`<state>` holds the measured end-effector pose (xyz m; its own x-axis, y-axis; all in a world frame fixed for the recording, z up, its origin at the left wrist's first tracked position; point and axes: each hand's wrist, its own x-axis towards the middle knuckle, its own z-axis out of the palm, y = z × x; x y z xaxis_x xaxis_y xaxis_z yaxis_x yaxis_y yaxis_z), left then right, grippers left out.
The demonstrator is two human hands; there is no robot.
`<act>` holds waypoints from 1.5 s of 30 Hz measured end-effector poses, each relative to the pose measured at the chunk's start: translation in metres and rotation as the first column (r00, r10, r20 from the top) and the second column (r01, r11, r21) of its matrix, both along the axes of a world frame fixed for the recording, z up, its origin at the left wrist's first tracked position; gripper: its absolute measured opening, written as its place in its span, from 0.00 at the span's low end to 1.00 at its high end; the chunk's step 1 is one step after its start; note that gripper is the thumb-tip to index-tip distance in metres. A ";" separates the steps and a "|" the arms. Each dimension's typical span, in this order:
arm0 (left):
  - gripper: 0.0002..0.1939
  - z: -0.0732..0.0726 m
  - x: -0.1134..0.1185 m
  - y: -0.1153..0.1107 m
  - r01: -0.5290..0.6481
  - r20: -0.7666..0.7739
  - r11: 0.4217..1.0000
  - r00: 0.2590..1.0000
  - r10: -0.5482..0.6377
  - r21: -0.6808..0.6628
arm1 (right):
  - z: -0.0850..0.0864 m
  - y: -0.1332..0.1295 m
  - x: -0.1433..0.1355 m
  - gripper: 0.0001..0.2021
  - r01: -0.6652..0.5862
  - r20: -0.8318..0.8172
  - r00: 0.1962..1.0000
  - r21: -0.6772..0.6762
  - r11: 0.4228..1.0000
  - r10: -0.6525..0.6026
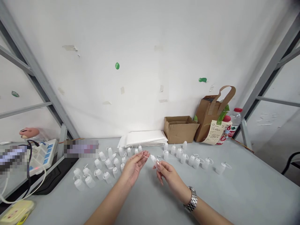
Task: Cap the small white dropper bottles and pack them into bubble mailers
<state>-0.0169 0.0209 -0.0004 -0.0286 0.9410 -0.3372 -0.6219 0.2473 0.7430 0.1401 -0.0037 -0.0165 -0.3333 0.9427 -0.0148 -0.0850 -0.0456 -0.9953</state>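
Between the fingers and thumb of my right hand is a small white plastic squeeze bottle, tilted with its nozzle end up and to the left. My left hand is just left of that nozzle, its fingertips closed on the thin white cap strap. The cap itself is hidden by the fingers. Several similar bottles with looped cap straps, such as one bottle, stand left of my left hand. Another group, including a bottle, stands in a loose row to the right.
At the wall lie a stack of white sheets, an open cardboard box and a brown paper bag. Drink bottles stand behind its receipt. On the left are a power strip, cables, a black mat and a yellow case.
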 end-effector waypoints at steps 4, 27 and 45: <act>0.07 0.004 0.000 -0.002 0.075 0.024 0.997 0.997 -0.076 0.032 | 0.001 -0.003 0.000 0.22 0.018 0.093 0.995 0.087 0.996 -0.026; 0.07 0.005 0.005 -0.010 0.237 -0.027 0.963 0.972 -0.235 0.127 | 0.001 -0.009 -0.001 0.21 0.064 0.211 0.973 0.147 0.987 -0.094; 0.16 0.001 0.007 -0.009 0.327 -0.318 0.912 0.917 -0.242 0.250 | -0.002 -0.005 0.000 0.20 0.071 0.209 0.972 0.162 0.984 -0.105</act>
<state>-0.0096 0.0117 0.0011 0.2040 0.9768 -0.0646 -0.3191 0.1287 0.9389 0.1399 -0.0091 -0.0184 -0.2538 0.9648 0.0688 0.1358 0.1059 -0.9851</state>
